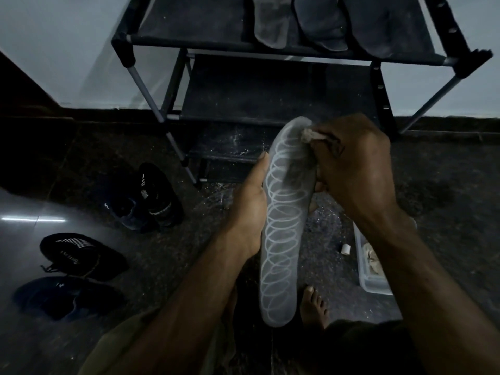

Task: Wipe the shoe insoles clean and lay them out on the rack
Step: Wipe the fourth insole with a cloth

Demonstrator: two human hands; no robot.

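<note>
The room is dim, with a dark speckled stone floor (446, 185) and a pale wall behind. The left hand (250, 204) holds a long grey insole with white loops (284, 226) by its edge, up in the air in front of the rack. The right hand (354, 169) has its grip tight on a small pale cloth (311, 135), pressed on the insole's top end. Three dark insoles (324, 23) lie on the black rack's top shelf (194, 25). Black shoes (151, 196) sit on the floor to the left. A clear plastic box (372, 282) sits to the right.
</note>
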